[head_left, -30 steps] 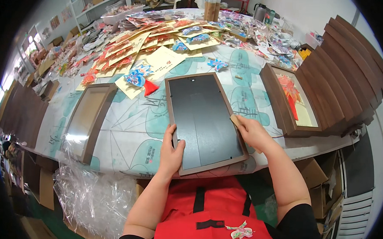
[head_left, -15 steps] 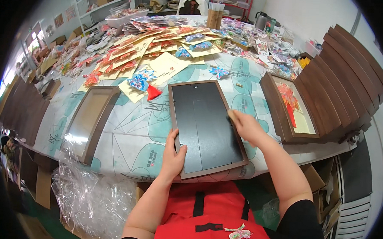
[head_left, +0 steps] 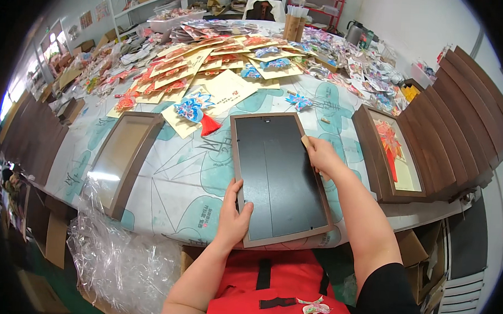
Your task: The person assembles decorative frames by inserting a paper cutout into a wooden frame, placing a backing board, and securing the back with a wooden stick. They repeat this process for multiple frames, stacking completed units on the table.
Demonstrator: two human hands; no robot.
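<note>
clasping the frame [head_left: 286,186], left grip [head_left: 235,219] half closed.

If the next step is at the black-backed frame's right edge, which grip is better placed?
Probably the right grip: it's at that edge, pinching a small tan piece. The left grip holds the frame by its left side, across the black backing.

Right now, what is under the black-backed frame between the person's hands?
Patterned table cover shows on both sides of the black-backed frame, so it probably continues beneath. The frame's underside, and anything directly under it, is hidden from view.
</note>
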